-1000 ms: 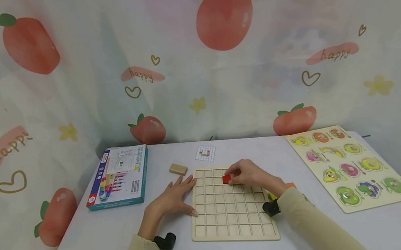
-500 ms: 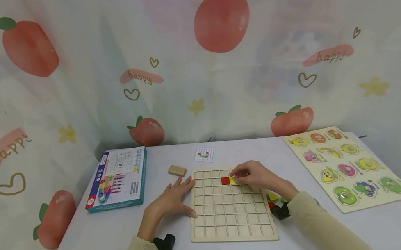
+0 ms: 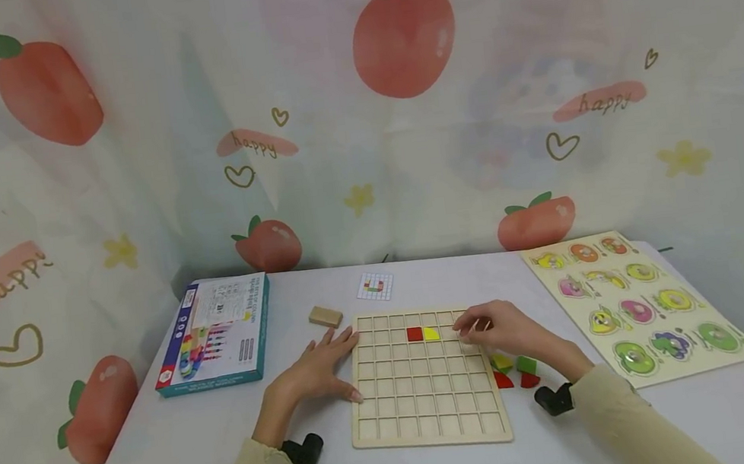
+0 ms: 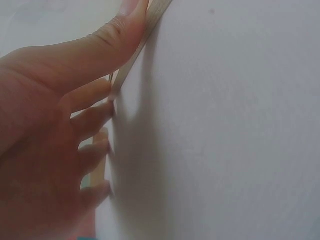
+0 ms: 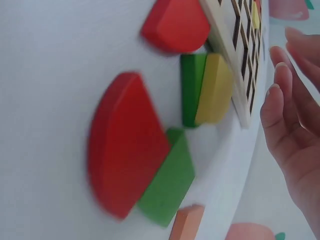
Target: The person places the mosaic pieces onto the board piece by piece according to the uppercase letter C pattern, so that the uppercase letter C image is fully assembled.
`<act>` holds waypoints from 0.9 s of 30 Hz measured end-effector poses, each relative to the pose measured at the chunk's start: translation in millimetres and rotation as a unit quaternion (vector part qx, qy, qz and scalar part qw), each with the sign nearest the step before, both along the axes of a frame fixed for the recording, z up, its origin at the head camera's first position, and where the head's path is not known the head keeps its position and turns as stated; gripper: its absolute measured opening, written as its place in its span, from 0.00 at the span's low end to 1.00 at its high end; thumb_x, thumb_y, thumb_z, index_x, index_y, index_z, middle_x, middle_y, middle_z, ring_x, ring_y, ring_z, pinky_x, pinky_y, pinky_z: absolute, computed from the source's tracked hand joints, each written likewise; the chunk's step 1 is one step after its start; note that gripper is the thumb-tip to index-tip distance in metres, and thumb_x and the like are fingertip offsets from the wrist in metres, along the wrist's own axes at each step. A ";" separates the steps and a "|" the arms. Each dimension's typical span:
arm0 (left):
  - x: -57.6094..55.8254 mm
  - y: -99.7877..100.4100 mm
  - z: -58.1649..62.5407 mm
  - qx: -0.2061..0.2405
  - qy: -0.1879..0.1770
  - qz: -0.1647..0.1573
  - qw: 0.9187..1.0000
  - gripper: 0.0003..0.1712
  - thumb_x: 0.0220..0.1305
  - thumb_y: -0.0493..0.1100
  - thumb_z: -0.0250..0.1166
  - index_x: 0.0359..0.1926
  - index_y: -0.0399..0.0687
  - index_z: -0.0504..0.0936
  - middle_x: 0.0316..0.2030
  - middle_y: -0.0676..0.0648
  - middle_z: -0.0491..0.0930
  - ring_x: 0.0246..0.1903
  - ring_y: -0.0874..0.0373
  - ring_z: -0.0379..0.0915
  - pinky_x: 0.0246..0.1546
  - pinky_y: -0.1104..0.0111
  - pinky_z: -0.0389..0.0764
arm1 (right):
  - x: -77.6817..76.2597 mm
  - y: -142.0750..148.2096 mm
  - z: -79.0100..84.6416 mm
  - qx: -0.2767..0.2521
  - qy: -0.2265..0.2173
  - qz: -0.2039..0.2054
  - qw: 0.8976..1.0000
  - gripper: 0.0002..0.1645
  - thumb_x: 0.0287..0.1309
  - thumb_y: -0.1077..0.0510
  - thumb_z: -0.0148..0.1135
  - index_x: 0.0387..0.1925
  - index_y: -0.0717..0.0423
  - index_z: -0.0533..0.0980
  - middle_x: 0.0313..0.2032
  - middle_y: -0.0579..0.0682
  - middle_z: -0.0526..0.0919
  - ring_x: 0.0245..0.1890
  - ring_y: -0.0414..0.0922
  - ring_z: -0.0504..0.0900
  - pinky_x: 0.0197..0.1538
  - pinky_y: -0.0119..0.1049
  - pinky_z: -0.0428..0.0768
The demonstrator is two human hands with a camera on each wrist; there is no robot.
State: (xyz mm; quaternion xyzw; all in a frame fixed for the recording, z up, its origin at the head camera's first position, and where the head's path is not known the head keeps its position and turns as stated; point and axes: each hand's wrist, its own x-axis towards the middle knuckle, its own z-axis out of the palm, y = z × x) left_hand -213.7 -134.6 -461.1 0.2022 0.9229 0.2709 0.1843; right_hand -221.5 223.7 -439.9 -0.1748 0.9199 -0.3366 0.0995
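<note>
A wooden grid board (image 3: 432, 441) lies flat on the table. In its second row sit a red square (image 3: 414, 333) and a yellow piece (image 3: 431, 333), side by side. My left hand (image 3: 312, 373) lies at the board's left edge, fingers spread, with the thumb along the side in the left wrist view. Over the upper right of the board hovers my right hand (image 3: 517, 332), fingers loosely bent and holding nothing. Below it, in the right wrist view, are a large red rounded piece (image 5: 127, 145), another red piece (image 5: 179, 25), a green piece (image 5: 167, 185) and a yellow-green pair (image 5: 214, 90).
A small pattern card (image 3: 374, 287) and a plain wooden block (image 3: 325, 316) lie behind the board. At the left is a boxed toy set (image 3: 214, 334); at the right, a fruit puzzle board (image 3: 649, 307). An orange piece (image 5: 187, 220) lies near the loose pieces.
The red square, earlier in my right fingers, lies in a cell, and the yellow piece beside it has been let go. My right hand has moved right. My left hand stays put.
</note>
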 end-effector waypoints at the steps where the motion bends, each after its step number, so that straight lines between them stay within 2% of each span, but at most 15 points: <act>1: -0.2 0.0 0.0 0.000 0.000 0.000 1.000 0.63 0.45 0.52 0.84 0.79 0.45 0.60 0.81 0.45 0.53 0.82 0.41 0.35 0.80 0.41 0.39 | 1.8 3.3 -0.3 0.000 0.001 0.000 1.000 0.11 0.63 0.60 0.68 0.47 0.55 0.86 0.37 0.45 0.86 0.35 0.42 0.77 0.36 0.29 0.78; 11: -0.5 0.1 1.3 -0.002 -0.001 0.001 1.000 0.64 0.45 0.52 0.84 0.79 0.45 0.60 0.81 0.45 0.53 0.82 0.41 0.35 0.80 0.41 0.39 | 18.3 33.5 -6.2 0.010 -0.010 -0.010 1.000 0.08 0.61 0.60 0.70 0.43 0.53 0.86 0.34 0.43 0.84 0.33 0.42 0.76 0.33 0.29 0.77; 21: 1.3 -0.5 3.6 -0.003 -0.002 -0.005 1.000 0.62 0.47 0.51 0.83 0.79 0.44 0.60 0.81 0.44 0.52 0.82 0.40 0.35 0.80 0.41 0.38 | 29.0 48.1 -5.0 0.018 -0.053 -0.025 0.998 0.16 0.56 0.53 0.76 0.45 0.54 0.86 0.35 0.44 0.83 0.34 0.44 0.76 0.32 0.30 0.78; 27: 2.5 1.4 5.2 0.003 -0.002 -0.002 1.000 0.62 0.47 0.50 0.83 0.79 0.44 0.60 0.81 0.44 0.52 0.82 0.41 0.35 0.80 0.41 0.38 | 31.0 47.6 -7.3 0.031 -0.039 -0.024 0.998 0.17 0.52 0.52 0.79 0.43 0.53 0.86 0.33 0.43 0.81 0.34 0.43 0.74 0.32 0.30 0.75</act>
